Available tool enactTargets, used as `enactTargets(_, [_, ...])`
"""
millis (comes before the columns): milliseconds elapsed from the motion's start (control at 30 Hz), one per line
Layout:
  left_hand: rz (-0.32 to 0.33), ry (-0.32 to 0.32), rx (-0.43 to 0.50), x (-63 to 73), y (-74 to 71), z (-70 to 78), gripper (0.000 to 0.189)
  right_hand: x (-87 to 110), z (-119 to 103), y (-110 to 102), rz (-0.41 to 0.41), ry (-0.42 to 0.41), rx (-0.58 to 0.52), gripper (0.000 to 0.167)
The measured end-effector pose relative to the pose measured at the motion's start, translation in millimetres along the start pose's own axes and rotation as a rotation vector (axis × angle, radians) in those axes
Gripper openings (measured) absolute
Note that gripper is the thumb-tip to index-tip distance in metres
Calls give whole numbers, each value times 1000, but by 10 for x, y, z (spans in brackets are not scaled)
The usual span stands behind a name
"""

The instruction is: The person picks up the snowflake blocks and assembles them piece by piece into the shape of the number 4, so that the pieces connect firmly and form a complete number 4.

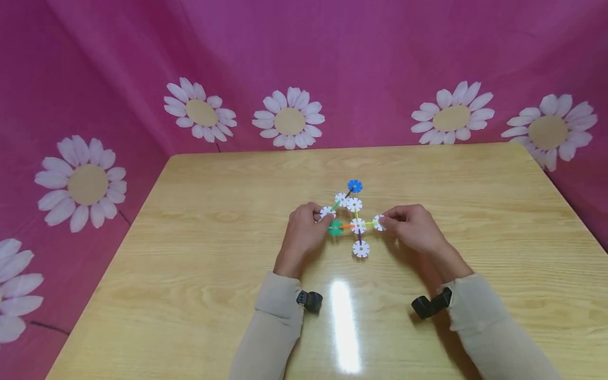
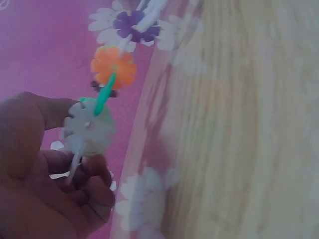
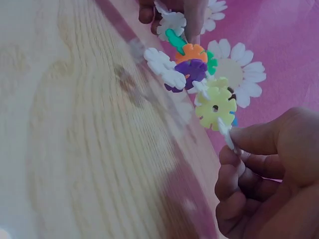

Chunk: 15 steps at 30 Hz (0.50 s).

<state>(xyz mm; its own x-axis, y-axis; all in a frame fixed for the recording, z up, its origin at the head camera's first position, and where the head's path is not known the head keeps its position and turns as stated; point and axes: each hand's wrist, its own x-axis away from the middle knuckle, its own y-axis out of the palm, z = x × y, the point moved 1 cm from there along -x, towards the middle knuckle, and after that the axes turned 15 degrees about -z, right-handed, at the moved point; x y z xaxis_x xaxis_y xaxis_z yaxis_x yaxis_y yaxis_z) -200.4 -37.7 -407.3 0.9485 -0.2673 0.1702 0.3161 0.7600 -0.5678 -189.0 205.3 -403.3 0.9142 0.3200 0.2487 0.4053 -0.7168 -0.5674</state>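
Observation:
Several notched, flower-shaped plastic discs are slotted together into a branching chain, with a white disc (image 1: 358, 226) at its middle. My left hand (image 1: 304, 232) pinches the chain's left end, by a white disc (image 2: 89, 127) and near a green disc (image 1: 335, 228). At the right end, my right hand (image 1: 414, 228) grips a white disc (image 3: 226, 133) between thumb and fingers; it joins a yellow disc (image 3: 215, 107). Between the hands are an orange disc (image 2: 112, 64) and a purple disc (image 3: 191, 72). A blue disc (image 1: 354, 186) tops the far branch. Another white disc (image 1: 361, 249) points toward me.
Beneath the hands lies a wood-grain table (image 1: 214, 237), with a bright light reflection near its front. A magenta cloth (image 1: 361, 63) with large white flowers hangs behind and beside it. Each wrist wears a black camera (image 1: 311, 301).

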Motion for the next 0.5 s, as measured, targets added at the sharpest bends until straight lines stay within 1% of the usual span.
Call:
enactTargets(133, [-18,-20,-6,-27,-29,-11,28,-70,33,-5,2,23,26,30])
enactTargets(333, [-78,-51,-18,-16,-15,-56,31,-121,121,32,-17,63,29,28])
enactTargets(500, [-112,-57,-42,-1,6,-98,28,-125,161,59,-14,64,80,28])
